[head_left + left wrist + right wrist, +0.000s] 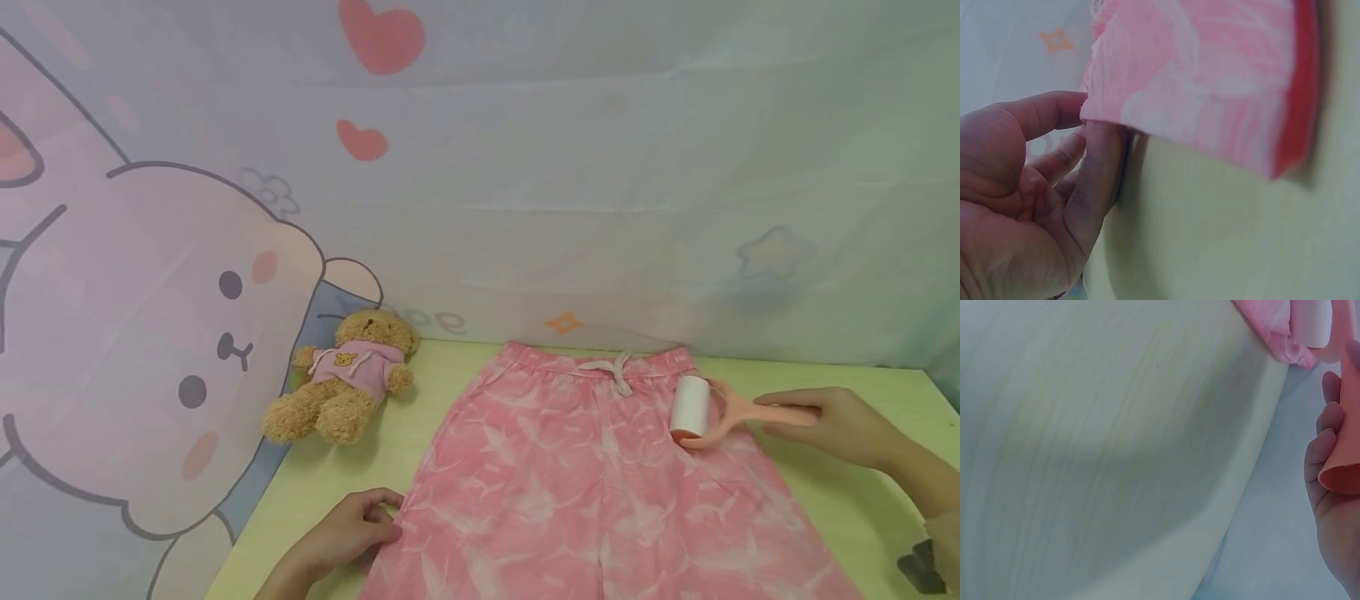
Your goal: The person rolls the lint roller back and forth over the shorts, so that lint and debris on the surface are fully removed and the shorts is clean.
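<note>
Right now, the right hand (840,425) has its fingers curled round the handle of a peach roller (738,412). The white roll (691,406), just past those fingers, is over the pink shorts (540,475), maybe touching them. On the far side, the left hand (348,529) pinches the side edge of the shorts between finger and thumb. The shorts lie spread on the bench (444,379), between both sets of fingers. If the roll is sticky, it might grab the cloth and bunch it up. A loose left pinch could let the shorts slide.
</note>
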The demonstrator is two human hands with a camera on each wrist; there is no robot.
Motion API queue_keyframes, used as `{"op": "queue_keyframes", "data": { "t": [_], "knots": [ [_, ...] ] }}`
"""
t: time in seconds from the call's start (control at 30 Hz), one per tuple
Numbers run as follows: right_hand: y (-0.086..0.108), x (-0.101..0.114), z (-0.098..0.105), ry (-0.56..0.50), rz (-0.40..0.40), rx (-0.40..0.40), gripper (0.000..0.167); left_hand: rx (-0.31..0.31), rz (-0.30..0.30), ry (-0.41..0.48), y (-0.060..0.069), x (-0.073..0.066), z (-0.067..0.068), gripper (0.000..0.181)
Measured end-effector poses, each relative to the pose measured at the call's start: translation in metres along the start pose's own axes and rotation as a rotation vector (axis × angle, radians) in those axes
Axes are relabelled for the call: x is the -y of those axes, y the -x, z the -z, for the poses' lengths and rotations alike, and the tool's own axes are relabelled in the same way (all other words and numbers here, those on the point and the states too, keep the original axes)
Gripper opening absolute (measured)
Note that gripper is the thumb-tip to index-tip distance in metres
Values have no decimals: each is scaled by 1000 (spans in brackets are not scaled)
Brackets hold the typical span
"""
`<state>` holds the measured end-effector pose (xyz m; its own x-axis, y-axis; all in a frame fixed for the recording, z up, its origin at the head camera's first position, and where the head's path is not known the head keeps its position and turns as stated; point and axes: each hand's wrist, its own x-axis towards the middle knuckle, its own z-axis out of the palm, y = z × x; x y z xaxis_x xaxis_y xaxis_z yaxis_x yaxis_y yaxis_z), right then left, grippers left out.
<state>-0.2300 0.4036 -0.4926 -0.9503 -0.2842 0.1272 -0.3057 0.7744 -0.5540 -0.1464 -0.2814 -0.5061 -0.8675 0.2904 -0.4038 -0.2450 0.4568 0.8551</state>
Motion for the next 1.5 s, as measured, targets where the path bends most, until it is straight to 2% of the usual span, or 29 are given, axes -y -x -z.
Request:
{"op": "queue_keyframes", "data": {
  "t": [0.13, 0.43, 0.63, 0.83, 1.0, 1.2, 1.5],
  "knots": [
    [-7, 6, -8, -25, 41, -19, 38, 1, 3, 2, -1, 1, 0, 36],
    [-20, 23, -20, -31, 54, -34, 33, 1, -6, -1, 0, -1, -1, 36],
    [-29, 37, -29, -54, 27, -13, 36, -3, 2, -3, 0, -1, -1, 36],
    [-38, 49, -41, 12, 42, -52, 41, 2, -3, 3, 2, -2, -1, 36],
    [-42, 64, -49, -3, 29, -54, 46, 16, -1, 29, 2, -3, -1, 37],
    [-42, 78, -50, -21, 13, -31, 47, 25, -2, 42, 2, -3, -1, 38],
    [-34, 76, -42, 9, 17, -96, 47, 23, 1, 36, 3, -1, -2, 38]
  ]
}}
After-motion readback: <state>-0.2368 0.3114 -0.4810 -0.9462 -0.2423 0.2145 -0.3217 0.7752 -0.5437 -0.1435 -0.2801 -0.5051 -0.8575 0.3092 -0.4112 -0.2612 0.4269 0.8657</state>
